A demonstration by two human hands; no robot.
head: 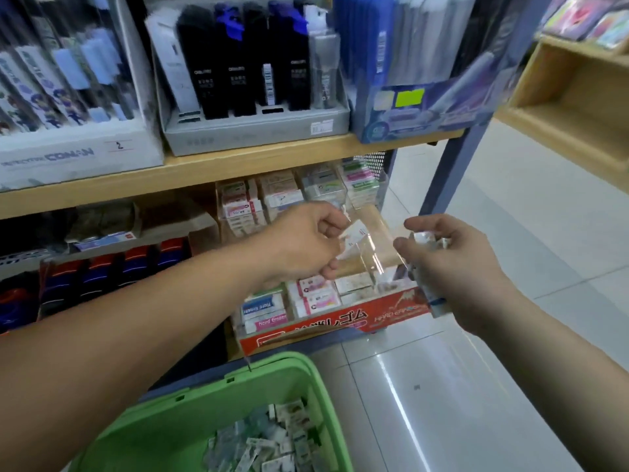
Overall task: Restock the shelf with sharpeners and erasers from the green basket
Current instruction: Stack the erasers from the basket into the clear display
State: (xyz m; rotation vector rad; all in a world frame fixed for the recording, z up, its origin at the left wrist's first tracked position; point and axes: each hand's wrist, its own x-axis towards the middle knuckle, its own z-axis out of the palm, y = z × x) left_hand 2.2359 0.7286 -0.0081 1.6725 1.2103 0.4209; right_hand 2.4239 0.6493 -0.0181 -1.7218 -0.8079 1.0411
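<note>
Curled fingers of the left hand (306, 243) pinch one end of a clear plastic wrapper (369, 253), which has a small white label near that grip. The wrapper stretches across to the right hand (452, 270), whose fingers are curled round a small pack (435, 298) in white and blue. It is too blurred to tell whether that pack holds erasers or sharpeners. Both hands hang in front of the lower shelf.

At the far left of that shelf stand dark boxes (112, 270) with red and blue stripes. The green basket (160, 434) sits low in the view under the left forearm, with loose small packets (282, 437) lying in it. Just right of it, below the hands, a red display box (340, 323) holds rows of erasers (315, 296). More stacked eraser packs (282, 199) fill a clear tray behind the hands. The wooden shelf board (238, 165) above carries boxes of pens. Pale floor tiles (510, 233) lie to the right.
</note>
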